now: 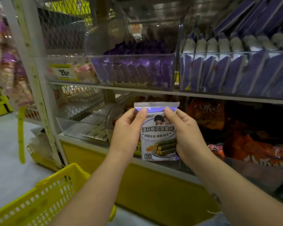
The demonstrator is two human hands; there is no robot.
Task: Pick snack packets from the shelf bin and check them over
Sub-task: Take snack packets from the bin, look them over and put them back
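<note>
At lower left, the yellow basket (39,201) is cut off by the frame edge, so we cannot tell what it contains. The hanging goods at the far left are too blurred to identify. We hold one snack packet (158,134) upright in front of the shelf (203,95), between both hands. The left hand (127,128) grips its left edge, thumb on the printed face. The right hand (185,132) grips the right edge the same way. The fingers behind the packet are hidden. We judge the pick done for this packet and the check under way: the front face is presented, the rear face is unseen. Further right, the clear bin (235,53) holds many purple packets, so more picks likely remain. We cannot tell which bin supplied this packet.
</note>
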